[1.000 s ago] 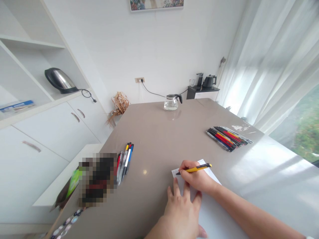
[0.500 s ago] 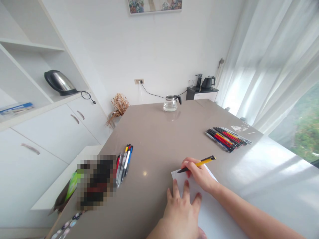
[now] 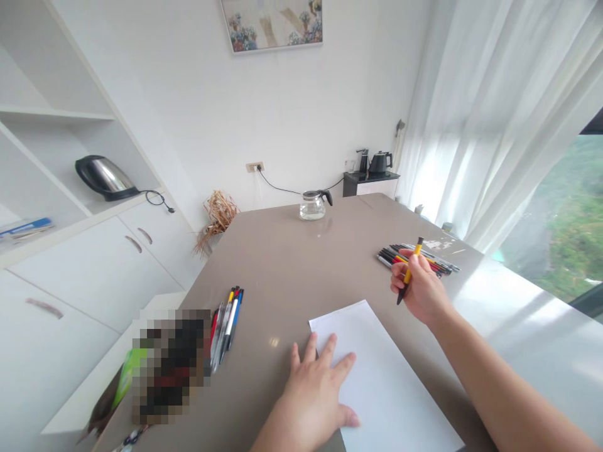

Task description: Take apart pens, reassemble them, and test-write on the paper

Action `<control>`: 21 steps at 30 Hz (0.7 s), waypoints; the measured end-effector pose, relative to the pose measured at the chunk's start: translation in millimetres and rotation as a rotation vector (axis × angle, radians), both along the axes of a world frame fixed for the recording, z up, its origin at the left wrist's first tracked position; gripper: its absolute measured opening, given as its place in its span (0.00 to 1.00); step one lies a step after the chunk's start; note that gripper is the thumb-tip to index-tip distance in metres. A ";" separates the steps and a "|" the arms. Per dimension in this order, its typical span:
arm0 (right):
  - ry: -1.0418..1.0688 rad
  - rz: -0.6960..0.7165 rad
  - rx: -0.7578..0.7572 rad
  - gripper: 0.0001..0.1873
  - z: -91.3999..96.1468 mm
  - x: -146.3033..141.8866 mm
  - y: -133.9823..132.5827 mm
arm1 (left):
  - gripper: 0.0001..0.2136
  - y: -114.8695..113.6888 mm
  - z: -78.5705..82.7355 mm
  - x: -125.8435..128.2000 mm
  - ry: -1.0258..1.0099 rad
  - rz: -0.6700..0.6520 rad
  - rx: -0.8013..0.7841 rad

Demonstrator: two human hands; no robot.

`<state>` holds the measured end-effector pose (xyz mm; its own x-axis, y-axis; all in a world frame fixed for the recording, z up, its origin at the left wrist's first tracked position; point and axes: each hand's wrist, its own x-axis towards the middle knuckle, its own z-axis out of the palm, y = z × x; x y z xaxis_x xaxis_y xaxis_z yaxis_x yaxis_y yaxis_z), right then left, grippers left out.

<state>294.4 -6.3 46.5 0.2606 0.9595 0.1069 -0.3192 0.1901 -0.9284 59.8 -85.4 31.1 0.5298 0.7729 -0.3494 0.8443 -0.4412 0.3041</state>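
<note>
A white sheet of paper (image 3: 381, 370) lies on the taupe table (image 3: 292, 263) in front of me. My left hand (image 3: 313, 392) rests flat on the sheet's left edge, fingers spread. My right hand (image 3: 421, 289) is raised off the paper to the right and grips a yellow pen (image 3: 409, 271) with black ends, tip pointing down. It hovers just in front of a row of pens (image 3: 419, 257) on the right side of the table. A second, smaller group of pens (image 3: 226, 323) lies at the left.
A glass coffee pot (image 3: 313, 205) stands at the table's far end. A blurred-out object (image 3: 169, 367) sits at the table's left edge. White cabinets and shelves with a kettle (image 3: 103, 177) line the left wall; curtains hang at right.
My right hand has lifted the yellow pen off the paper and moved right toward the row of pens. The pen turned from lying sideways to upright. The camera tilted up slightly.
</note>
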 end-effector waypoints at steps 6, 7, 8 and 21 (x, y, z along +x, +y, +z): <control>-0.042 -0.022 0.041 0.24 5.3 28.2 0.5 | 0.36 0.7 11.8 -2.3 0.013 0.029 -0.050; -0.055 -0.009 0.038 0.27 4.7 33.1 0.7 | 0.36 0.7 12.0 -1.7 0.013 0.033 -0.057; -0.076 0.002 0.035 0.29 3.8 37.5 0.9 | 0.36 0.7 11.8 -1.1 0.012 0.037 -0.062; -0.074 -0.073 0.059 0.25 2.2 42.1 5.3 | 0.35 3.2 10.1 -0.7 0.038 0.002 -0.047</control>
<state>336.6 -0.9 48.7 0.3190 0.9298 0.1838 -0.2333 0.2650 -0.9356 59.1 -82.2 41.2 0.5138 0.7560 -0.4055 0.8565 -0.4256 0.2919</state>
